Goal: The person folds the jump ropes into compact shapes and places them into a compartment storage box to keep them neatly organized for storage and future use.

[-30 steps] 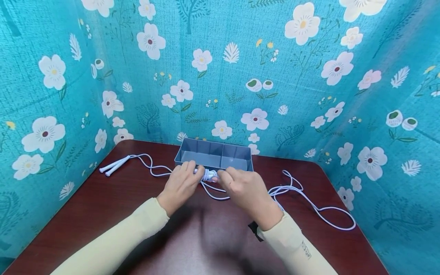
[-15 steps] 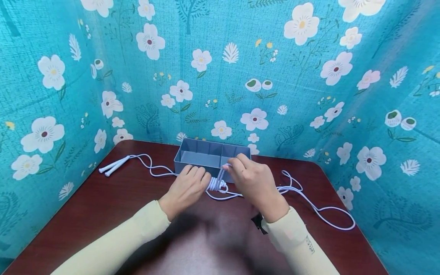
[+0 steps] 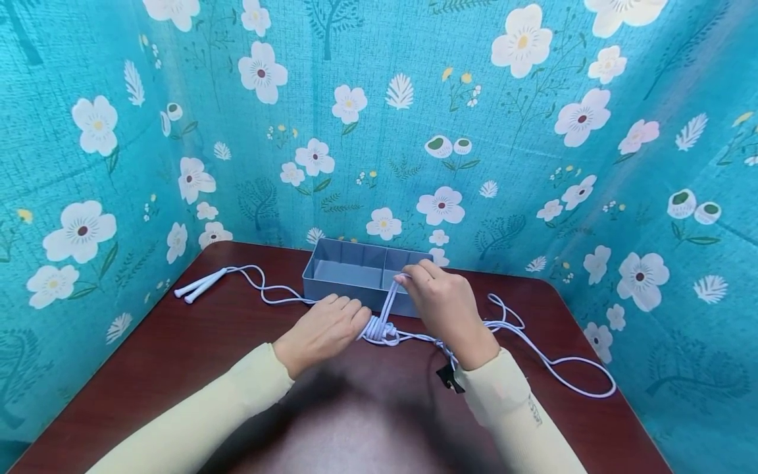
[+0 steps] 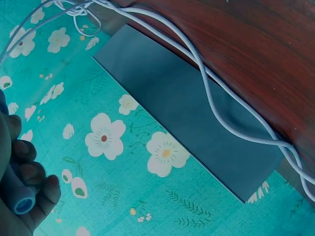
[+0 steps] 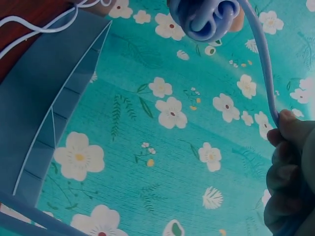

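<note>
My left hand (image 3: 326, 332) grips a jump rope's handle (image 4: 23, 204), whose hollow end sticks out below the fingers in the left wrist view. White rope is wound in a tight coil (image 3: 379, 329) just right of that hand, with small loops at its end. My right hand (image 3: 447, 306), higher and to the right, pinches the rope (image 3: 388, 301) between thumb and fingers. That length runs taut from the coil up to the fingertips, as the right wrist view also shows. Most of the gripped handle is hidden by the left hand.
Behind the hands stands a grey divided box (image 3: 349, 289) at the table's back edge. Two white handles (image 3: 201, 285) lie at left, their rope trailing toward the middle. Loose rope (image 3: 556, 360) loops across the right side of the dark red table (image 3: 177, 368). A floral curtain (image 3: 379, 164) surrounds the table.
My right hand has moved up and right from the coil, drawing a length of rope taut. My left hand has shifted slightly right and down with the coil.
</note>
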The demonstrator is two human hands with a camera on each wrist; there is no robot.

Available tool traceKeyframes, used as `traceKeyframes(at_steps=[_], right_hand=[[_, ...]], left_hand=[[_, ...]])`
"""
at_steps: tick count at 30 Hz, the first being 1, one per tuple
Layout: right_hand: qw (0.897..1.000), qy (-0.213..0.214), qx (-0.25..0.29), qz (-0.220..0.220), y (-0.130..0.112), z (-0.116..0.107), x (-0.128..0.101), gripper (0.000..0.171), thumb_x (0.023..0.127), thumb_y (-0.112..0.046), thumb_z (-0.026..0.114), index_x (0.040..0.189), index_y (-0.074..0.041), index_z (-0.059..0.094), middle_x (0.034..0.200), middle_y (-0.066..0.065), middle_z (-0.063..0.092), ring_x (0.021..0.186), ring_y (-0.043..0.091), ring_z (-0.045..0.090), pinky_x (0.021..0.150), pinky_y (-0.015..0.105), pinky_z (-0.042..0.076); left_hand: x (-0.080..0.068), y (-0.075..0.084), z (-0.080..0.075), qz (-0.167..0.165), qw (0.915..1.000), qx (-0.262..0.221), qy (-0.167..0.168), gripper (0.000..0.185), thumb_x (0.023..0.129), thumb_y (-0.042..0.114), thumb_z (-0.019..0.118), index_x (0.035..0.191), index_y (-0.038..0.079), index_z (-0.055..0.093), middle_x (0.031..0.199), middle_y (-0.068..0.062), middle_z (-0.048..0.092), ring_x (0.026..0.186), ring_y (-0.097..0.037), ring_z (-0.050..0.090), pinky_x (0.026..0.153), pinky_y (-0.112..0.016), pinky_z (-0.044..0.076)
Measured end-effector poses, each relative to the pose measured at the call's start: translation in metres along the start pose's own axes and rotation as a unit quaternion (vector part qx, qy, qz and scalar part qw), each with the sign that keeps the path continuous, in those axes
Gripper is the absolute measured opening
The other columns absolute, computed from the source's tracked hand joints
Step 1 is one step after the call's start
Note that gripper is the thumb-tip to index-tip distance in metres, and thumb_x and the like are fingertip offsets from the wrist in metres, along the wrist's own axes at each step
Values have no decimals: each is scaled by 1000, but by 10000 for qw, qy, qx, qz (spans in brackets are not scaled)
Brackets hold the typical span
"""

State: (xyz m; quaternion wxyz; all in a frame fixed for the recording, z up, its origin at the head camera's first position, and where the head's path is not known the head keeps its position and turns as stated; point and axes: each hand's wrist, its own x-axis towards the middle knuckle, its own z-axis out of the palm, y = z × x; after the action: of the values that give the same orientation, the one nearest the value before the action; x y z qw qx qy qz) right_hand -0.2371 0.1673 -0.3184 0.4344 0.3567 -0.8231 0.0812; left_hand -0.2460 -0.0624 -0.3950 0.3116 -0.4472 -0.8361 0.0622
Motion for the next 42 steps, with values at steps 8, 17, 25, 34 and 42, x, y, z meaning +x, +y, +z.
traceKeyframes(at_steps=[8, 17, 25, 34, 42], right_hand=[[9974, -98, 433, 573, 6, 8, -3, 18, 87, -19, 73, 96, -4, 74, 75, 4, 64, 56, 13, 55, 52, 25, 47], [9875, -220, 1077, 1126, 8, 9, -4, 20, 89, -22, 71, 103, -8, 75, 91, 4, 73, 75, 16, 67, 63, 31, 53], [9721, -639, 1594, 1600, 4, 16, -14, 17, 89, -20, 70, 101, -11, 77, 92, 0, 73, 81, 11, 67, 69, 30, 54], [9653, -574, 1967, 1621, -5, 27, -22, 14, 95, -23, 64, 98, -14, 74, 89, -5, 70, 79, 8, 63, 71, 31, 54], [9756, -479, 1925, 939, -11, 39, -33, 26, 102, -30, 50, 81, -17, 57, 71, -8, 43, 63, 8, 43, 56, 26, 39]], left_hand=[[-2, -3, -5, 71, 9996, 36, 289, 18, 88, 13, 67, 102, 8, 56, 82, -4, 53, 67, -17, 46, 59, -28, 41], [0, -8, -20, 11, 9921, 253, 1226, 26, 102, 13, 34, 103, 3, 59, 79, -6, 52, 65, -18, 46, 54, -28, 39], [-3, -8, -28, -261, 9898, -7, 1402, 14, 97, 11, 51, 105, 1, 55, 79, -7, 51, 66, -18, 47, 57, -26, 45], [-3, -7, -31, -865, 9776, -456, 1865, 20, 91, 4, 56, 109, -4, 51, 85, -13, 55, 68, -21, 52, 60, -32, 53], [0, -10, -36, -1438, 9681, -396, 2014, 18, 93, 3, 55, 108, -5, 50, 85, -12, 53, 65, -22, 52, 54, -35, 53]])
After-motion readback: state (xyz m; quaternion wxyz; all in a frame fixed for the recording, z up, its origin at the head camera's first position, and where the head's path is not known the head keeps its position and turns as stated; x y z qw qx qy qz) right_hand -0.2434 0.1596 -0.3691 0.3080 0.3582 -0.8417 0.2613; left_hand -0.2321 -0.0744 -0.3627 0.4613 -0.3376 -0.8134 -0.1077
